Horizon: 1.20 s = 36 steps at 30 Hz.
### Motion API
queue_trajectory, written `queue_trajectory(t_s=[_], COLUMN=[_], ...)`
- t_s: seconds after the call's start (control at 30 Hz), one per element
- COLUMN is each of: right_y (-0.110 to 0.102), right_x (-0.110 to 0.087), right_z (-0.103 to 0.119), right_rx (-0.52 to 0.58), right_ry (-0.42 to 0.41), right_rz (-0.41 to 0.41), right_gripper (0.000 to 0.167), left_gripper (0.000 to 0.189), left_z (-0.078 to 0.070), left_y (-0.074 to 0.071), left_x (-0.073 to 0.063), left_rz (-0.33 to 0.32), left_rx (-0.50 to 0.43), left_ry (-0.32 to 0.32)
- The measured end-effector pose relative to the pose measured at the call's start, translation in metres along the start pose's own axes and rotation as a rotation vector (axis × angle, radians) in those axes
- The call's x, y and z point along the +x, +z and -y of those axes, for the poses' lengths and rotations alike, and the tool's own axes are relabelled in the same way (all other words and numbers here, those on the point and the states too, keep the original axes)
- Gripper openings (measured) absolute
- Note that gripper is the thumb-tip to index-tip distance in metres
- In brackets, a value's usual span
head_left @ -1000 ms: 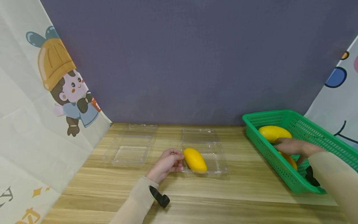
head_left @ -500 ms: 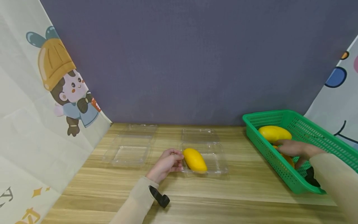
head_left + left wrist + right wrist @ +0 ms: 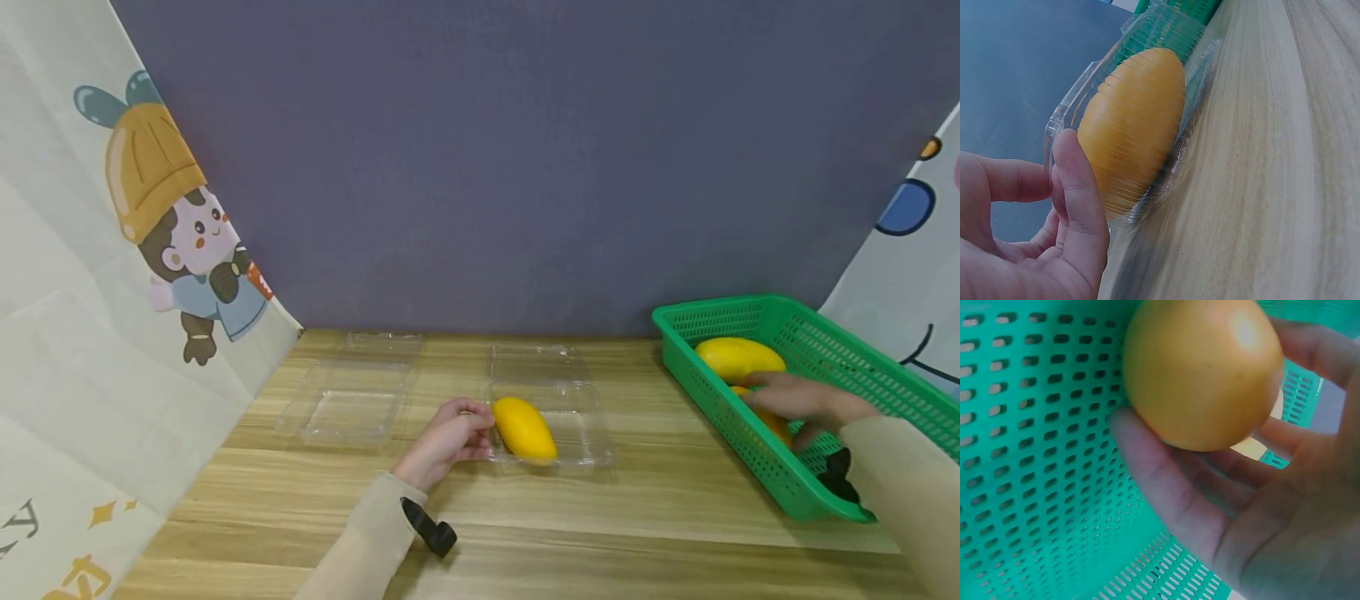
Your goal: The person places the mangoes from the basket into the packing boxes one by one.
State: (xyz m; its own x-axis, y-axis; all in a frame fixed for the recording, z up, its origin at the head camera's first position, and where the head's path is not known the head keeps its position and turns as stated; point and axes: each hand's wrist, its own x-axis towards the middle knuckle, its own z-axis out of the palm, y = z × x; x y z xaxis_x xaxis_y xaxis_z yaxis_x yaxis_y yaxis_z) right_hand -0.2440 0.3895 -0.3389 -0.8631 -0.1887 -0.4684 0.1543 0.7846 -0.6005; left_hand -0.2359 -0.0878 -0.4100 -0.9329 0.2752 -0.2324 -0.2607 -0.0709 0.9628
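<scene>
With thumb and fingers, my left hand (image 3: 448,442) pinches the near left edge of an open clear plastic clamshell container (image 3: 579,429). A yellow mango (image 3: 525,431) lies inside it, on the left side; the left wrist view shows this mango (image 3: 1135,119) through the ribbed wall. My right hand (image 3: 813,404) is down in the green basket (image 3: 757,467), gripping an orange-yellow mango (image 3: 1204,375). Thumb and fingers lie round its sides, and the hand partly hides it in the head view. Just beyond those fingers is another yellow mango (image 3: 738,358) in the basket.
A second open clear container (image 3: 352,412) stands on the left of the wooden table (image 3: 570,533). A dark panel (image 3: 480,167) rises behind the table, with printed cloths at both sides. The basket's perforated wall (image 3: 1041,425) is close to the right hand's mango.
My right hand has shifted slightly on the mango in the basket, and that mango has moved a little with it. The left hand and the mango in the container stay put.
</scene>
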Motion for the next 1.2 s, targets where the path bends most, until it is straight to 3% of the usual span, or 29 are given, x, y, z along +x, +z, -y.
queue_trajectory(t_s=[0.6, 1.2], right_y=[-0.009, -0.011], right_x=[-0.004, -0.014], right_z=[0.0, 0.025], right_rx=[0.125, 0.1], right_ry=[-0.055, -0.12], right_rz=[-0.069, -0.203], right_gripper=[0.083, 0.08], left_gripper=[0.027, 0.022], left_z=[0.0, 0.0], left_y=[0.0, -0.001], left_x=[-0.001, 0.0], left_rz=[0.012, 0.012], left_rx=[-0.001, -0.009], left_ry=[0.005, 0.004])
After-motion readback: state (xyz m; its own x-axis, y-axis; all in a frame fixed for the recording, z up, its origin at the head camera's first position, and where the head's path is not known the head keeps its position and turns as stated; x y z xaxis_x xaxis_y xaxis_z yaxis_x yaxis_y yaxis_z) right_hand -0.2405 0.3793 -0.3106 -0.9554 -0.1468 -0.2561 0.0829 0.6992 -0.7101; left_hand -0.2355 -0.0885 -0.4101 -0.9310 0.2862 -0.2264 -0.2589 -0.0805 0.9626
